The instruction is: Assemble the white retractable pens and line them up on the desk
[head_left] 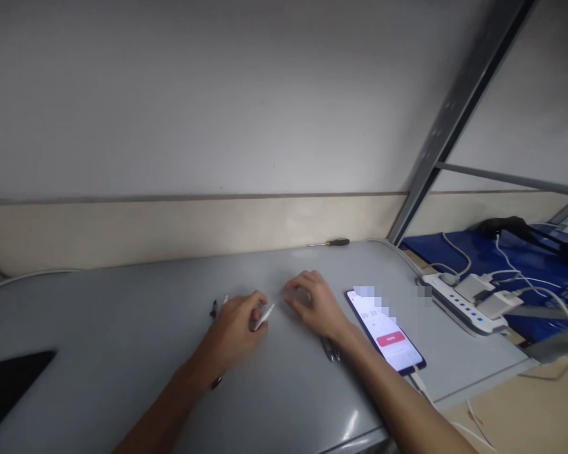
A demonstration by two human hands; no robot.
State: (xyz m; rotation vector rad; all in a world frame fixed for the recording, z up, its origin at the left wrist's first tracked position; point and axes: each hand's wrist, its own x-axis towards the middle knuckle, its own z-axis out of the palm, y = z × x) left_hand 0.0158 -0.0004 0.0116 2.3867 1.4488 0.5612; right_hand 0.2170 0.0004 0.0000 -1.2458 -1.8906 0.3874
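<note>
My left hand (239, 325) is closed, pinching a slim whitish, partly see-through piece (264, 316) between thumb and fingers just above the table. Small dark parts (213, 309) show beside its knuckles, and another dark tip (216, 383) sticks out below the wrist; the hand covers the rest. To the right, my right hand (315, 302) has its fingers curled, with thumb and fingertips close together. Whatever lies between those tips is too small to make out. Partly hidden beneath the right wrist are slim dark objects with shiny tips (331, 350), which look like pens.
A lit phone (388, 334) on a charging cable lies right of my right forearm. Beyond it sits a white power strip (464, 306) with plugged chargers. A screwdriver (338, 242) rests by the wall. A black object (14, 384) lies at left on the grey table (123, 328).
</note>
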